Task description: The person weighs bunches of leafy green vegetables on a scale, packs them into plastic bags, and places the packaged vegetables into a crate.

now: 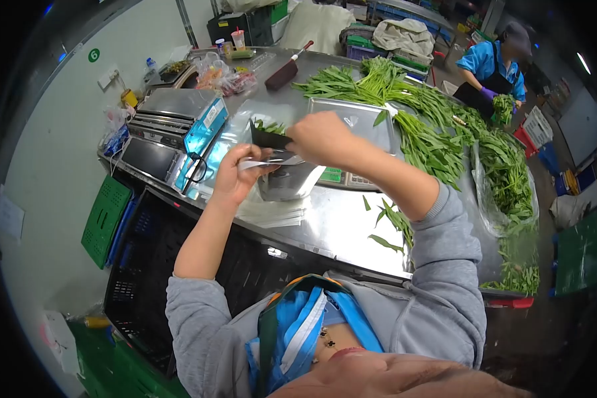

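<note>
Both my hands are over the metal table, on a clear plastic bag (290,183) with a dark panel near its top. My left hand (233,174) is closed on the bag's near edge, the thumb and fingers pinching a white strip. My right hand (322,137) pinches the dark panel's right end with curled fingertips. Some green leaves (270,126) show just beyond the dark panel; whether they are inside the bag I cannot tell. Partly hidden under my right forearm is a scale (359,181) with a green display and a metal tray (365,121) behind it.
Long leafy greens (426,149) are heaped along the table's right side. Flat plastic bags (268,213) lie at the near edge. A blue-sided machine (202,132) stands left, a red-handled brush (283,74) behind. A black crate (146,285) is below. A co-worker (494,69) holds greens.
</note>
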A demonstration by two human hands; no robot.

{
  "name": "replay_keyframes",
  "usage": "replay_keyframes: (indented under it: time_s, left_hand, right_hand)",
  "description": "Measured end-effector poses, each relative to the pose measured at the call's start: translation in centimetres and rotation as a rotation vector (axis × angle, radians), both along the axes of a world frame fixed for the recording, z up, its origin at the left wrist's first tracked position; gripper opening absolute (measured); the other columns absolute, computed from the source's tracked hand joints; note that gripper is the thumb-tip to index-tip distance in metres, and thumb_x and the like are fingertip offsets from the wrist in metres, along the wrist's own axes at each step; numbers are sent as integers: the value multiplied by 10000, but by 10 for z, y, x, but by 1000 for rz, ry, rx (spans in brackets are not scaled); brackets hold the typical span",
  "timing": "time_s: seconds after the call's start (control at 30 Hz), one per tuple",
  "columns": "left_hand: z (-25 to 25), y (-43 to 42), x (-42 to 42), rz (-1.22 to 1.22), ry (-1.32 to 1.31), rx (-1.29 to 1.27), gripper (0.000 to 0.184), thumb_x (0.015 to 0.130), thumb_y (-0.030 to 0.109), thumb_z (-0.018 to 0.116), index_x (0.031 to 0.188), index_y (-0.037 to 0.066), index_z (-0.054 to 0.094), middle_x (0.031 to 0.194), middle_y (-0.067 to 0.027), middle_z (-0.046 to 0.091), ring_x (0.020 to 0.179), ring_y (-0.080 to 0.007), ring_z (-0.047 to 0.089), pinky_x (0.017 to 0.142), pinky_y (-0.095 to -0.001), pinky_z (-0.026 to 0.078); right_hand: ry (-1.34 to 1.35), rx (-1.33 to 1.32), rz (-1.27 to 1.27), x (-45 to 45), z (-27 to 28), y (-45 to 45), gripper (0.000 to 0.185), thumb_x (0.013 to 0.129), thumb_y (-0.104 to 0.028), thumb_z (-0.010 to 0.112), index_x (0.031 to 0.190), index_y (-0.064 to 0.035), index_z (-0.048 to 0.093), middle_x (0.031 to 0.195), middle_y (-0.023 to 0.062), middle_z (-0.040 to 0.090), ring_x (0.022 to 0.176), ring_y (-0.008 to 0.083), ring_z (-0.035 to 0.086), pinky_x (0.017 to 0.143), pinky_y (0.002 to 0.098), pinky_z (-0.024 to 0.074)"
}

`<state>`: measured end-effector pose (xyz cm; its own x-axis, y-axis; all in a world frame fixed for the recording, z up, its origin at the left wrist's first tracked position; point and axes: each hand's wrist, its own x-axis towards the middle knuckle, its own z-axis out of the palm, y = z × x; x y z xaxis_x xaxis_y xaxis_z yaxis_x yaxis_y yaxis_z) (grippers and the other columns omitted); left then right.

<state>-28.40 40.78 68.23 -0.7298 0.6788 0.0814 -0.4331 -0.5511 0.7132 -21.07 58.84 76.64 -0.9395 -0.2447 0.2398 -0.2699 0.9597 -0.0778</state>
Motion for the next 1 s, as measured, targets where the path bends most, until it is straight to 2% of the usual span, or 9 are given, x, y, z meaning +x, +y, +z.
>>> replay_keyframes:
  time_s: [0.13, 0.23, 0.37, 0.43, 0.57, 0.63, 0.73, 0.87, 1.0]
  left_hand:
    - [24, 9, -10, -100, 169, -315, 333, 901, 283, 385, 881, 2, 561, 822, -122, 616, 740, -236, 622, 669, -325, 504]
    - [46, 12, -8, 12, 239, -315, 435, 922, 332, 344, 958, -55, 540, 867, -157, 622, 761, -235, 627, 660, -298, 503]
    - [44, 24, 0, 177, 244, -288, 451, 921, 327, 358, 908, -77, 556, 911, -183, 609, 868, -249, 607, 746, -316, 490]
    - [39, 23, -1, 149, 291, -267, 451, 920, 327, 361, 887, -74, 565, 921, -187, 605, 881, -250, 600, 772, -324, 481]
    - [33, 18, 5, 153, 325, -269, 451, 920, 328, 365, 850, -59, 585, 940, -186, 602, 877, -233, 585, 812, -338, 448]
    - [27, 15, 10, 160, 368, -264, 445, 923, 325, 360, 830, -42, 592, 928, -186, 607, 865, -228, 576, 825, -350, 417]
    - [7, 9, 18, 178, 394, -185, 450, 922, 338, 359, 830, -32, 598, 912, -187, 610, 872, -237, 575, 831, -352, 411]
    - [-17, -10, 10, 430, 784, -632, 458, 929, 318, 326, 793, -31, 591, 805, -164, 625, 776, -230, 593, 743, -327, 448]
    - [25, -83, 44, 767, 431, 98, 390, 913, 303, 335, 796, 24, 581, 722, -130, 605, 670, -221, 592, 635, -333, 455]
  right_hand:
    - [467, -23, 78, -8, 21, 27, 126, 745, -215, 581, 754, -96, 622, 692, 100, 587, 709, 263, 587, 626, 352, 456]
    - [701, -684, 260, 40, 132, 86, 157, 739, -147, 588, 765, 6, 611, 734, 123, 615, 615, 204, 580, 584, 288, 475]
    - [1671, -8, -330, 141, 150, 181, 231, 830, -175, 516, 758, 26, 604, 727, 126, 617, 538, 188, 562, 483, 289, 457]
    - [1702, 183, -558, 153, 98, 186, 166, 808, -124, 567, 859, 33, 579, 776, 105, 599, 602, 175, 548, 545, 258, 438]
    - [1236, -341, 124, 108, -34, 196, 111, 727, -91, 553, 774, 6, 578, 735, 112, 599, 751, 238, 568, 699, 342, 431]
    - [839, -168, -67, 94, -89, 197, 308, 573, -75, 676, 859, -5, 588, 878, 113, 595, 896, 272, 546, 798, 345, 406]
    - [256, -782, -29, 49, -190, 140, 1005, 431, -277, 827, 1268, -12, 338, 1319, 166, 313, 1224, 332, 284, 1007, 403, 244]
    - [-323, -733, 240, -18, -272, 39, 678, 541, -297, 800, 1112, -45, 535, 1089, 163, 553, 999, 248, 521, 863, 345, 398]
    - [-289, -1054, 410, 1, -155, 33, 366, 628, -170, 763, 945, -45, 628, 834, 90, 645, 775, 145, 586, 744, 284, 444]
